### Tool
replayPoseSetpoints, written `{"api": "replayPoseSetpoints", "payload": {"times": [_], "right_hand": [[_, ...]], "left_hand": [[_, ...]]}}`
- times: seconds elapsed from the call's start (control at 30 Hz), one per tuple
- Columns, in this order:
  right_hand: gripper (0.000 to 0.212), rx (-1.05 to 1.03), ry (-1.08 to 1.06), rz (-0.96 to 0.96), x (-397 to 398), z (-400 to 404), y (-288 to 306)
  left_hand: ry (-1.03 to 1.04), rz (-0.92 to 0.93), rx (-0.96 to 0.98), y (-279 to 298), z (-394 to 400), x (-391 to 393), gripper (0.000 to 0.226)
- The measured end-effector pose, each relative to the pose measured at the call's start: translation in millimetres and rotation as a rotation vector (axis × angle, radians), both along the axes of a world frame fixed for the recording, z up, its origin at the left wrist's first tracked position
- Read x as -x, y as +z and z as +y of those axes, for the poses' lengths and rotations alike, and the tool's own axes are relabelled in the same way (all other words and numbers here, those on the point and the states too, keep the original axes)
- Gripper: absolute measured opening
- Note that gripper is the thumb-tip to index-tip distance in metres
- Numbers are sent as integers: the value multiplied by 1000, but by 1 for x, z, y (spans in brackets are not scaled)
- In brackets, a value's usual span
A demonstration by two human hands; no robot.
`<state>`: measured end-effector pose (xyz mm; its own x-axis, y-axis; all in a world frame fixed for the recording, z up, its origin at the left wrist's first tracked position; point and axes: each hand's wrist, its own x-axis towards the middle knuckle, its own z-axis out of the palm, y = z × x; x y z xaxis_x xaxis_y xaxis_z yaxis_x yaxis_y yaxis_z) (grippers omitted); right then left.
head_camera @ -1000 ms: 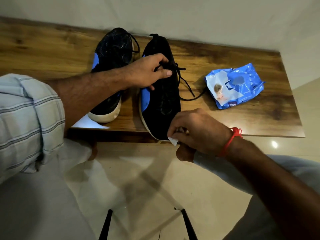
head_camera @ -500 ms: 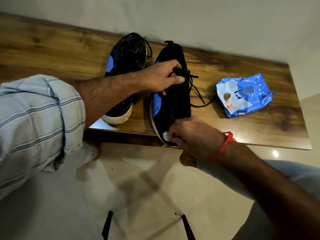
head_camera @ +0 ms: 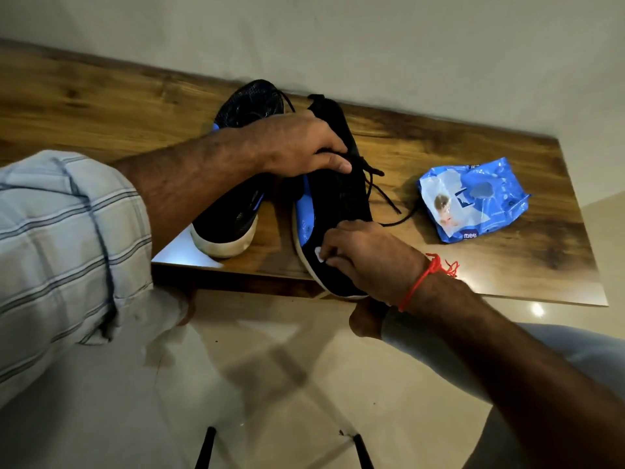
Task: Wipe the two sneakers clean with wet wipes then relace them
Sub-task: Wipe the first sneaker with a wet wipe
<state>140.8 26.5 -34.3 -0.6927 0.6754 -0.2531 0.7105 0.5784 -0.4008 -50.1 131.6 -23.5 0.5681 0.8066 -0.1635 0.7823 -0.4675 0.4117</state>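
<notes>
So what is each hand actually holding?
Left hand grips the right-side sneaker at its laced middle; right hand pinches a white wipe against its toe.

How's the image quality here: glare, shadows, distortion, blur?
Head view: dim, warm light; a bright glare spot on the floor and sheen on the table edge near it; the right shoe is so dark its detail is lost; wide-angle bending curves the table's edges; the right hand with the wipe is slightly soft.
</notes>
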Motion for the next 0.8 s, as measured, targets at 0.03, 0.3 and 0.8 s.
{"api": "replayPoseSetpoints", "payload": {"times": [0.03, 0.3, 0.8], "right_hand": [[12, 34, -9, -31, -1, 3, 2], [9, -380, -261, 310, 3, 44, 7], [8, -265, -303, 115, 6, 47, 11]], "left_hand": [[13, -29, 21, -1, 2, -1, 47], [119, -194, 120, -6, 12, -7, 24], [137, -203, 129, -8, 7, -8, 24]]}}
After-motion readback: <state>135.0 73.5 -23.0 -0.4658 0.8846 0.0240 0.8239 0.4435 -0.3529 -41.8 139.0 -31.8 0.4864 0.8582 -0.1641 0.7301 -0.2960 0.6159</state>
